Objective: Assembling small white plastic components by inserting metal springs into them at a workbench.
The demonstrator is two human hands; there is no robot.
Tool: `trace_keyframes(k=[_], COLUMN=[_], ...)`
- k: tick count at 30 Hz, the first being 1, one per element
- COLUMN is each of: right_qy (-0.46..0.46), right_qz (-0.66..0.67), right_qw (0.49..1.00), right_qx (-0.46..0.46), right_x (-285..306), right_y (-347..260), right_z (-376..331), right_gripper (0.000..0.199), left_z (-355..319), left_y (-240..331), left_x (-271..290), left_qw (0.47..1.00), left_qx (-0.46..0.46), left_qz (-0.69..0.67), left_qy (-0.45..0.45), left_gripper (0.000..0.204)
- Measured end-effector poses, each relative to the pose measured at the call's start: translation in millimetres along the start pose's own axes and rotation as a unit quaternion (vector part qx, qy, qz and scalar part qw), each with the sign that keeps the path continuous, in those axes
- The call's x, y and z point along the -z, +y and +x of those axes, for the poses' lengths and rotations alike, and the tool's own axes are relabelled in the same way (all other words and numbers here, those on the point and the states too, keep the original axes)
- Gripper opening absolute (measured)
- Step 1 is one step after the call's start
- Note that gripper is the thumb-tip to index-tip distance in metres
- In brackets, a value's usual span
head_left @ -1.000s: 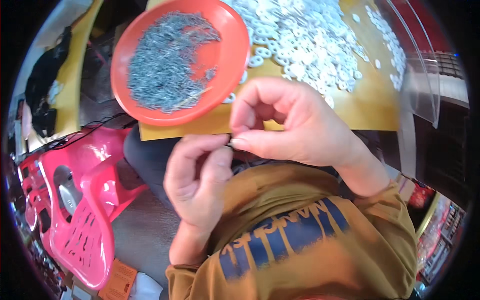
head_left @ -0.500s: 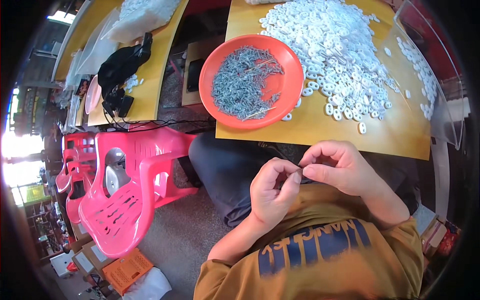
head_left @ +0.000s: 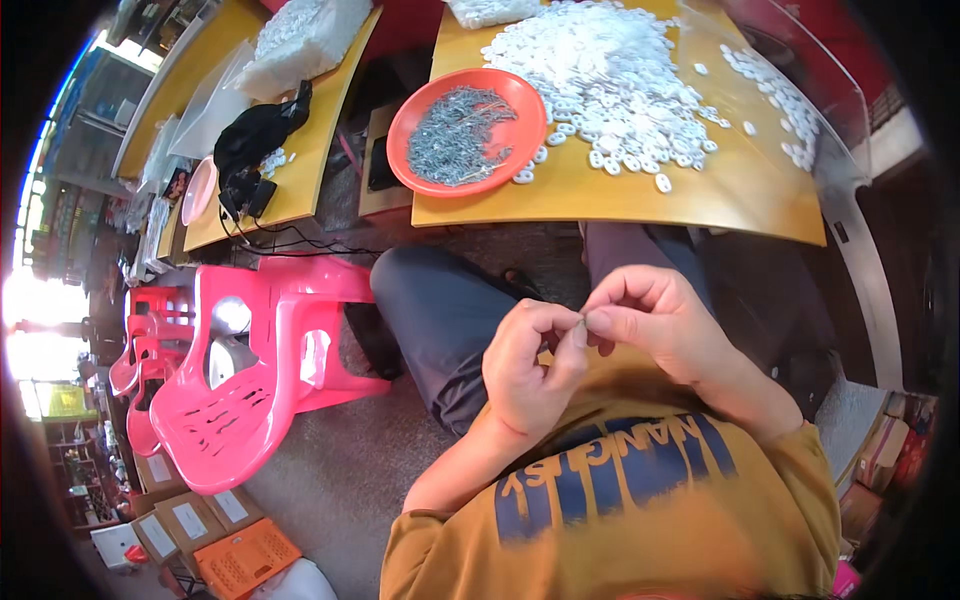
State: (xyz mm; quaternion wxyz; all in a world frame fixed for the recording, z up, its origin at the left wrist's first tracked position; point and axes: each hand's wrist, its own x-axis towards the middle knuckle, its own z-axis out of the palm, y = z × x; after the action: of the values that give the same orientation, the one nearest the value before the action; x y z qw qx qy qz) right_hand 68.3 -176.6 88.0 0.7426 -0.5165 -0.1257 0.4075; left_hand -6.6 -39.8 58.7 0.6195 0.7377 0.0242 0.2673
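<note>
Now both hands sit lower vs before, left hand (head_left: 527,372) & right hand (head_left: 655,322) grips pinching tiny metal piece (head_left: 583,320).

Bowl (head_left: 466,131) sits on the table (head_left: 700,195), left of the washer heap (head_left: 610,80); chair (head_left: 250,370) stands left.

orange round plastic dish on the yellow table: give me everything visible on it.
The orange round plastic dish is shallow, with a raised rim and a smooth, slightly glossy look. It sits flat near the front left corner of the yellow wooden table. A loose heap of small grey metal pieces fills most of its floor, leaving the right side bare. White plastic rings from the big pile lie against its right and lower rim. Neither hand touches it; both are held well below, over the lap.
</note>
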Motion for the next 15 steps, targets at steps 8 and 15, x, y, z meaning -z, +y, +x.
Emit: trace_keyframes(k=[8,15], right_qy=[0.035,-0.034], right_qz=[0.003,0.084], right_qw=[0.995,0.992], right_qx=[0.089,0.089], right_x=[-17,-19], right_y=[-4,-6], right_z=[-44,-52], right_gripper=[0.012,0.007], left_z=[-31,-31], left_y=[43,46], left_x=[13,4], left_qw=[0.931,0.937], left_qx=[0.181,0.157], left_qz=[-0.312,-0.305], left_qy=[-0.048,-0.063], left_gripper=[0.023,0.029])
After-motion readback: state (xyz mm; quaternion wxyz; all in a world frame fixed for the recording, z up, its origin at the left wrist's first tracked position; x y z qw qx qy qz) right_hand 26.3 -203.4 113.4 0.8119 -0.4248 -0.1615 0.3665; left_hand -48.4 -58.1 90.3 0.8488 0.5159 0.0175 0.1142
